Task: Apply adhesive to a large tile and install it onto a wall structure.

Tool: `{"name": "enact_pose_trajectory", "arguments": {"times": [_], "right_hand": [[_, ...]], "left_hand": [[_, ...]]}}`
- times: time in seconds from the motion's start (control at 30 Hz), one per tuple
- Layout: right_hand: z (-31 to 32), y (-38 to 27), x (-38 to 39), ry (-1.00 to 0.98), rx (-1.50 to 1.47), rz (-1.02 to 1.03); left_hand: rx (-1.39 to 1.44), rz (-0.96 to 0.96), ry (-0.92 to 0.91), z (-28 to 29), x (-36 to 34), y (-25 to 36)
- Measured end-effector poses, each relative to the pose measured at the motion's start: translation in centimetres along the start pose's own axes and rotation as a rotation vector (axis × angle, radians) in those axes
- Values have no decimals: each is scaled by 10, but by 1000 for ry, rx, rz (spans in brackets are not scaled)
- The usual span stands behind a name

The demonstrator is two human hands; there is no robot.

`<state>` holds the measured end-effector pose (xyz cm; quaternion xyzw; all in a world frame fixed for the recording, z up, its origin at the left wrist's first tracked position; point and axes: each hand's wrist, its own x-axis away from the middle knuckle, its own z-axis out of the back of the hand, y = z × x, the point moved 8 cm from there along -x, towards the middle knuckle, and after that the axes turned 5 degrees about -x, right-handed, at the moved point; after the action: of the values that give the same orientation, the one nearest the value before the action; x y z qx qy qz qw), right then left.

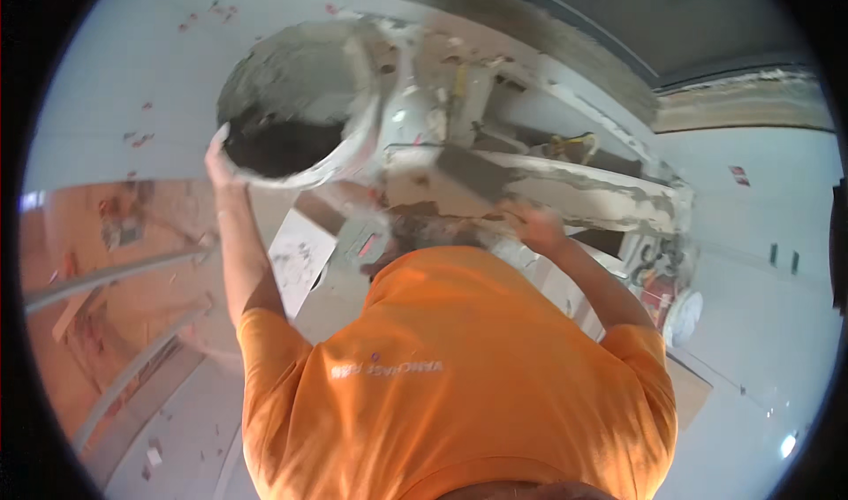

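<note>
A large round bucket (pixel 362 116) with a mortar-smeared rim stands tilted at the upper left. Wet grey mortar (pixel 305 80) coats its inside, with a dark hollow at the near side. My left hand (pixel 217 157) grips the left edge of the rim. In my right hand (pixel 534 226) is a trowel (pixel 475 173), its flat grey blade pointing up and left, blurred by motion. The blade lies over a long pale board (pixel 601 193) marked with uneven patches of grey mortar. Whether the blade touches the board I cannot tell.
Behind the board runs a mortar-splashed trough-like recess with a yellowish item (pixel 574 147) in it. A white sheet (pixel 300 248) lies below the bucket. At the right sit a white round lid or tub (pixel 683 317) and a red bag. Curved metal rails (pixel 124 279) cross the left.
</note>
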<state>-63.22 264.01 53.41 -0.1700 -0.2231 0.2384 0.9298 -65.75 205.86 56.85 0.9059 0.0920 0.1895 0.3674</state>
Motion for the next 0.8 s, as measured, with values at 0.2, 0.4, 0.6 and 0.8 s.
{"name": "enact_pose_trajectory", "arguments": {"times": [0.2, 0.4, 0.6, 0.8], "right_hand": [[62, 15, 31, 141, -515, -162], [141, -114, -105, 174, -69, 408], [65, -198, -246, 356, -166, 571], [-58, -206, -238, -188, 374, 462]], "left_hand": [[-427, -218, 13, -73, 7, -14], [-793, -340, -217, -201, 41, -69], [-1051, -413, -296, -227, 62, -84], [-819, -270, -227, -197, 60, -62]]}}
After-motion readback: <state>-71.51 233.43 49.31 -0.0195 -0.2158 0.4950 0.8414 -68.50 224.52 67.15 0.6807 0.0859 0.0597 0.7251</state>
